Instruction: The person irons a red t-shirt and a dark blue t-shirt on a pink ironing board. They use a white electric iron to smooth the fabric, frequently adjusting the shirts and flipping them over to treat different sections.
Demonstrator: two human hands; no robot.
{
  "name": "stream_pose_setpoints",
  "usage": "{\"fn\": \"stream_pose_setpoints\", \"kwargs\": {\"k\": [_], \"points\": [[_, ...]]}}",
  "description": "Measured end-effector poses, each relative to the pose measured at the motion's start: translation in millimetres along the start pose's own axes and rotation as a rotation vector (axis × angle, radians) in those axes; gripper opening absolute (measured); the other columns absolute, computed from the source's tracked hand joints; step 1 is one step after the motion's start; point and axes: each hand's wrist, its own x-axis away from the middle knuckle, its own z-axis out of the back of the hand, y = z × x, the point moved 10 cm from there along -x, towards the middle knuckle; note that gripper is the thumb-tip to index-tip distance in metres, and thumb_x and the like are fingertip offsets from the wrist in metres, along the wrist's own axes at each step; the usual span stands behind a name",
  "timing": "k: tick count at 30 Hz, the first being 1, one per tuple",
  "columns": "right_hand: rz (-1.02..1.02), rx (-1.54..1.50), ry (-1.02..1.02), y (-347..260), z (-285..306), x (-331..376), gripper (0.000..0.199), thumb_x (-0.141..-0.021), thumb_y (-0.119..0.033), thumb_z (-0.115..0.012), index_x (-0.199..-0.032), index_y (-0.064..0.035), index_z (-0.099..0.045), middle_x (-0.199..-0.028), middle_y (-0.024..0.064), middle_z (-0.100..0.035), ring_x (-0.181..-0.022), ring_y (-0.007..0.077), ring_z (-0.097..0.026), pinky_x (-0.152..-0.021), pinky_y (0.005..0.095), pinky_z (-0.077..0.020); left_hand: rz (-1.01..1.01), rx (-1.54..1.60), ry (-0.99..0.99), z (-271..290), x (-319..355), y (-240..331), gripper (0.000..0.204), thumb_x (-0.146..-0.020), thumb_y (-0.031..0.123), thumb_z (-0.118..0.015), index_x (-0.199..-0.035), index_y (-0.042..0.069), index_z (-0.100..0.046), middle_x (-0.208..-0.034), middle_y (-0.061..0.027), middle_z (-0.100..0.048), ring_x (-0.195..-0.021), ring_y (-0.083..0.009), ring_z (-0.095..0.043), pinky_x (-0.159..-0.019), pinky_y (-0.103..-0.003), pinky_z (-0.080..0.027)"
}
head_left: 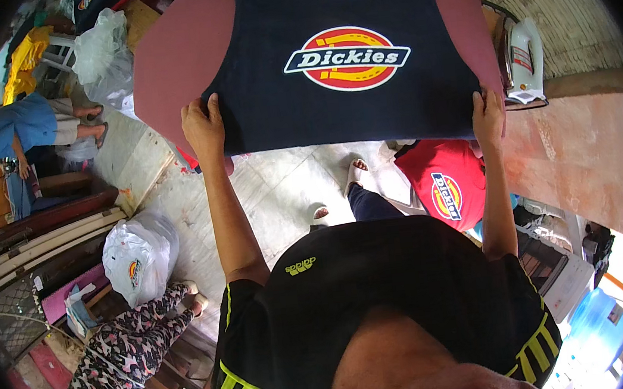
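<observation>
A dark navy T-shirt [261, 57] with a red, yellow and white printed emblem lies spread over a maroon padded board [171, 65]. My left hand [204, 126] is closed at the shirt's near left corner, thumb along the fabric. At the near right corner my right hand [489, 113] is likewise closed on the cloth's edge. The near edge runs fairly straight between both hands. Some fingertips are hidden under the fabric. Just right of the board, a white iron [525, 61] rests on a dark-framed stand.
A red printed garment [438, 182] hangs below the board. White plastic bags [141, 259] and a clear bag [104, 61] stand at left. Two people are nearby: one in a blue top [27, 124], another in patterned clothes [121, 355]. A blue water jug [598, 328] is lower right.
</observation>
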Motion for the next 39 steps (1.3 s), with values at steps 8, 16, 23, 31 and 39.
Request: {"fn": "stream_pose_setpoints", "kwargs": {"k": [8,16,23,31,39], "points": [[-0.291,-0.333,-0.227,70.3,-33.0,-12.3,0.029,-0.089,-0.009,-0.067,-0.116,-0.0011,-0.061,-0.086,0.0094,-0.063,-0.079,0.0175,-0.060,-0.074,0.0303,-0.0485,0.137,0.119,-0.071,-6.5,-12.2,-20.0,0.030,-0.088,0.025,-0.072,-0.091,-0.004,-0.063,-0.075,-0.0225,-0.062,-0.065,-0.0342,-0.060,-0.063,-0.039,-0.046],[-0.051,-0.150,-0.270,50.7,-58.4,-125.7,0.043,-0.086,-0.020,-0.071,-0.124,-0.0041,-0.058,-0.118,0.0233,-0.065,-0.110,0.0419,-0.061,-0.090,0.0466,-0.0491,-0.227,-0.005,-0.260,-37.7,-103.0,66.3,0.046,-0.086,0.037,-0.072,-0.120,0.008,-0.062,-0.122,-0.0159,-0.059,-0.114,-0.0358,-0.055,-0.092,-0.047,-0.045],[0.262,-0.091,0.115,-73.5,-112.9,-269.3,0.040,-0.092,-0.025,-0.065,-0.125,-0.0042,-0.058,-0.121,0.0188,-0.062,-0.117,0.0392,-0.055,-0.100,0.0446,-0.0437,-0.607,0.062,-0.202,-148.4,-244.8,145.8,0.050,-0.089,0.043,-0.067,-0.126,0.011,-0.061,-0.128,-0.0109,-0.058,-0.119,-0.0341,-0.053,-0.097,-0.053,-0.040],[0.371,-0.111,-0.117,-100.4,-172.2,-315.9,0.023,-0.094,-0.030,-0.063,-0.107,-0.0116,-0.066,-0.105,0.0108,-0.067,-0.103,0.0345,-0.062,-0.086,0.0443,-0.0496,-0.681,0.423,-0.582,-203.5,-289.0,159.8,0.027,-0.085,0.028,-0.076,-0.096,0.006,-0.065,-0.074,-0.0094,-0.061,-0.067,-0.0223,-0.060,-0.062,-0.036,-0.046],[0.375,0.028,-0.175,-88.8,-180.8,-336.0,0.028,-0.094,-0.035,-0.062,-0.100,-0.0076,-0.062,-0.090,0.0143,-0.066,-0.087,0.0370,-0.064,-0.074,0.0454,-0.0511,-0.762,0.141,-0.343,-190.1,-284.5,167.7,0.023,-0.091,0.028,-0.068,-0.106,0.011,-0.063,-0.090,-0.0103,-0.065,-0.081,-0.0292,-0.063,-0.069,-0.040,-0.047]]}}
